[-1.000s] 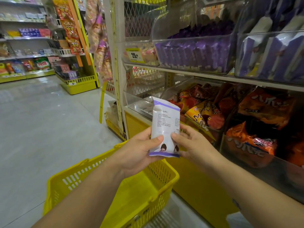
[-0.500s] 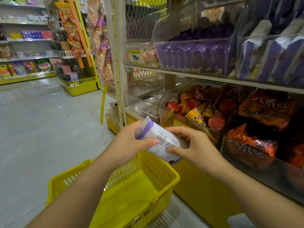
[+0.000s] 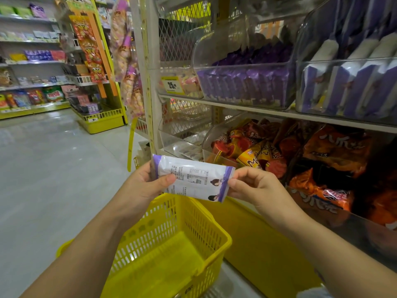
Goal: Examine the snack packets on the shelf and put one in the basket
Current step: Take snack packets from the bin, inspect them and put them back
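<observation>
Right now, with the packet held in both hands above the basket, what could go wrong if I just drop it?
The packet hangs above the basket at its far rim, not its middle; released here, it might strike the rim and fall outside.
The right hand pinches only the end seal; if the left hand lets go first, it may slip.

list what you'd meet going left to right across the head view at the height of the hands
floor → left hand → packet → right hand → orange bags
</observation>
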`<state>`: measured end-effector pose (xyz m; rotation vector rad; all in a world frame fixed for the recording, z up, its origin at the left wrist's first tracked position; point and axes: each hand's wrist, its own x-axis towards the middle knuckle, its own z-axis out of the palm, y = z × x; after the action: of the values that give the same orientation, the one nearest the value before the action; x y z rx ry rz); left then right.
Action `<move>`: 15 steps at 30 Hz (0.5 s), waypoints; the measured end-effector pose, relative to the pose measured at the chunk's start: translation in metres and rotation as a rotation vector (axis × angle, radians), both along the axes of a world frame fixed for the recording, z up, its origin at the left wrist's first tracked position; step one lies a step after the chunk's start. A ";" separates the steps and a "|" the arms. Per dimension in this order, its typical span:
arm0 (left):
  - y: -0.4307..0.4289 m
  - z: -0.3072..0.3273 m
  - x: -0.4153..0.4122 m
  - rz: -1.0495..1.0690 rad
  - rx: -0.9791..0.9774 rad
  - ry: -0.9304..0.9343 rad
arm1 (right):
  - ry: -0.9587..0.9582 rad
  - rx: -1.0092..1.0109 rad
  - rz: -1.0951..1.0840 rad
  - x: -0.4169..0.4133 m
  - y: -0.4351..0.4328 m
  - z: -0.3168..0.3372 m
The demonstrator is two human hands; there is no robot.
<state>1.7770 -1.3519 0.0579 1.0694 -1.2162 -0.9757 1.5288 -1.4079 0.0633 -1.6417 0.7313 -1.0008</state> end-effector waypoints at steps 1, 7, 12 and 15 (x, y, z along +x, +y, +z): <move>-0.001 -0.001 0.000 0.003 0.003 0.021 | -0.011 0.017 0.017 0.001 0.001 0.001; -0.005 -0.003 -0.004 0.004 0.129 0.174 | -0.141 0.235 0.010 0.007 0.005 0.004; -0.005 0.001 -0.011 0.004 0.253 0.126 | -0.138 0.394 -0.066 0.007 0.003 0.002; -0.006 -0.001 -0.016 0.121 0.298 0.112 | -0.076 0.485 -0.082 0.008 0.001 -0.001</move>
<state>1.7611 -1.3582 0.0572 1.2873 -0.9221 -1.1291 1.5365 -1.4067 0.0621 -1.1563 0.9130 -0.8549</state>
